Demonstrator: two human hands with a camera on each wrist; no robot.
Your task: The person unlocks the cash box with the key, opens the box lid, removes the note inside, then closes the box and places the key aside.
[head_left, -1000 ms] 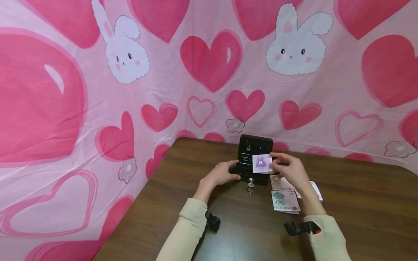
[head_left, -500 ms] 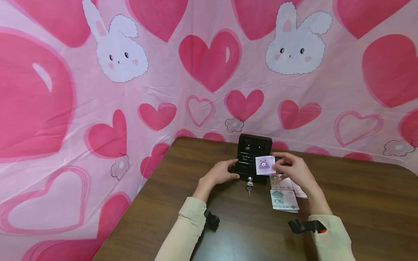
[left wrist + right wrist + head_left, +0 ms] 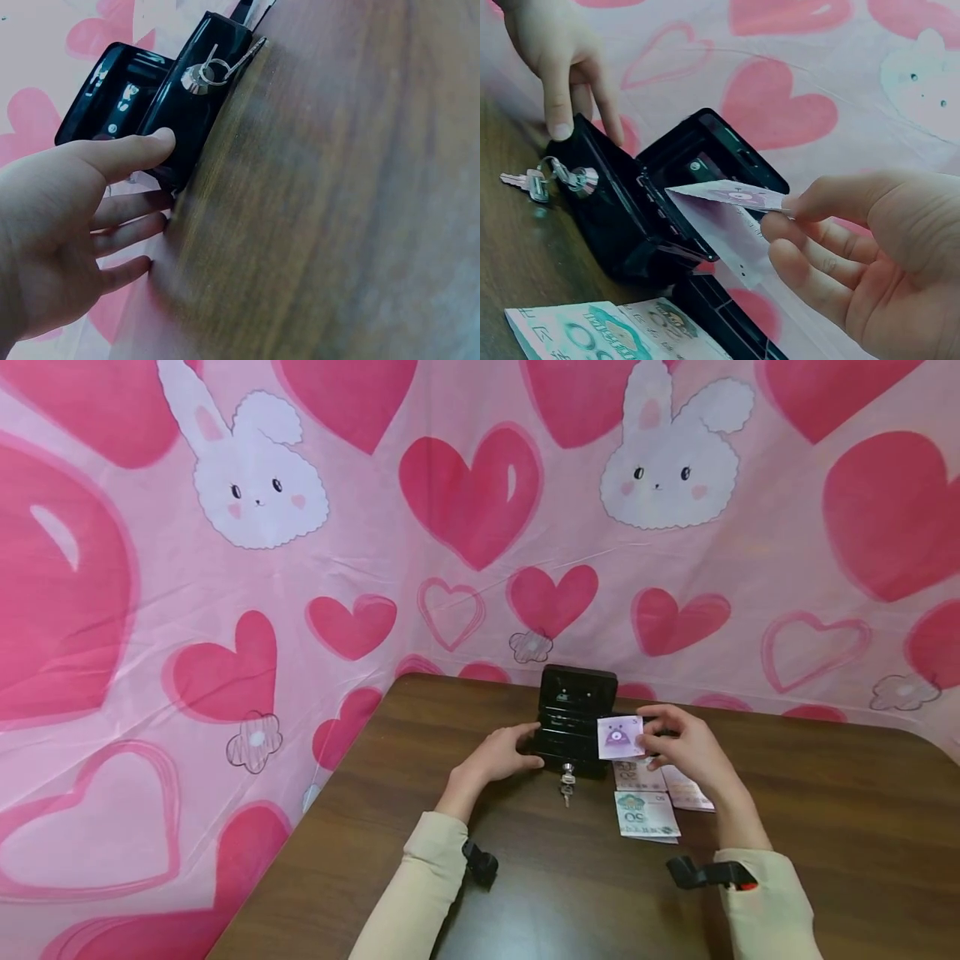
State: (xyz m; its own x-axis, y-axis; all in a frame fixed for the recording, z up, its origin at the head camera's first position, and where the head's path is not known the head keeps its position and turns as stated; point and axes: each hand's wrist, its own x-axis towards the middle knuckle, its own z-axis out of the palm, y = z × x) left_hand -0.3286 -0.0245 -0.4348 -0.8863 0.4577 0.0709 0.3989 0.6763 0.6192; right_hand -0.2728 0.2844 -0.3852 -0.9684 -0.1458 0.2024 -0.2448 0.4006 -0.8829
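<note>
A small black cash box (image 3: 573, 739) stands with its lid up, a ring of keys (image 3: 567, 785) hanging from the lock on its front. My left hand (image 3: 498, 753) grips the box's left corner, the thumb (image 3: 161, 142) on the front face and the fingers at the side. My right hand (image 3: 686, 745) pinches a folded purple note (image 3: 620, 737) with a cartoon face by its right edge. This note hangs in the air before the box's right side and overlaps it in the head view. In the right wrist view its folded halves spread apart.
Right of the box lie a green folded 50 note (image 3: 647, 814), a brownish note (image 3: 639, 775) and a pinkish one (image 3: 688, 789). A black compartment tray (image 3: 727, 315) sits beside the box. A pink heart-printed cloth (image 3: 465, 610) hangs behind the wooden table (image 3: 555, 893).
My right hand has moved the purple note a little to the right relative to the box. The left hand stays at the box's corner. The head view has shifted slightly.
</note>
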